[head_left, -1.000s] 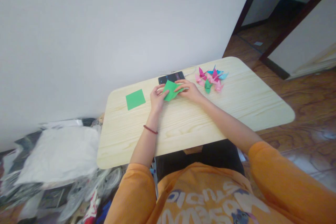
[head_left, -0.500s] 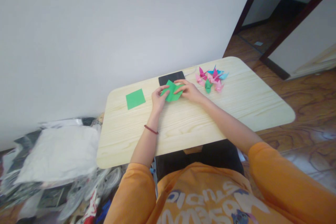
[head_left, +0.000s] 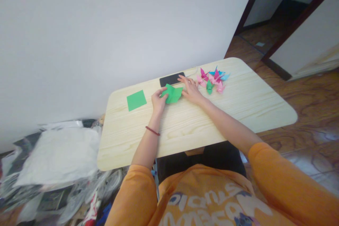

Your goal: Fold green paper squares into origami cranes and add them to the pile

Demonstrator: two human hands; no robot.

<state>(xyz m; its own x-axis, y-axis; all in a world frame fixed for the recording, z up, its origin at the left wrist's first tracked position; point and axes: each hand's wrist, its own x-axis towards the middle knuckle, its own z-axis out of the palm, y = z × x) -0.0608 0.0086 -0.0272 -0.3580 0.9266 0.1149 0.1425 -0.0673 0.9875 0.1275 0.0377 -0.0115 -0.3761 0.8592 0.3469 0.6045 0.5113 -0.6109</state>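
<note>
A creased green sheet of origami paper [head_left: 173, 94], partly folded with its corners raised, is pinched at its left side by my left hand [head_left: 159, 100]. Just right of the paper is my right hand [head_left: 191, 89], fingers spread, the thumb close to the paper's right corner; whether it touches I cannot tell. A flat green paper square [head_left: 136, 100] lies on the table to the left. Several folded paper cranes in pink, blue and green [head_left: 213, 79] sit in a cluster to the right of my right hand.
Behind the hands a black phone [head_left: 172, 79] with a white cable lies along the back edge of the pale wooden table [head_left: 196, 123], against the wall. Plastic-wrapped packages [head_left: 58, 155] are piled at the table's left. A doorway is at the far right.
My right hand has let go of the green paper and moved slightly right, its fingers spreading. The paper has tilted and opened a little, still held by my left hand.
</note>
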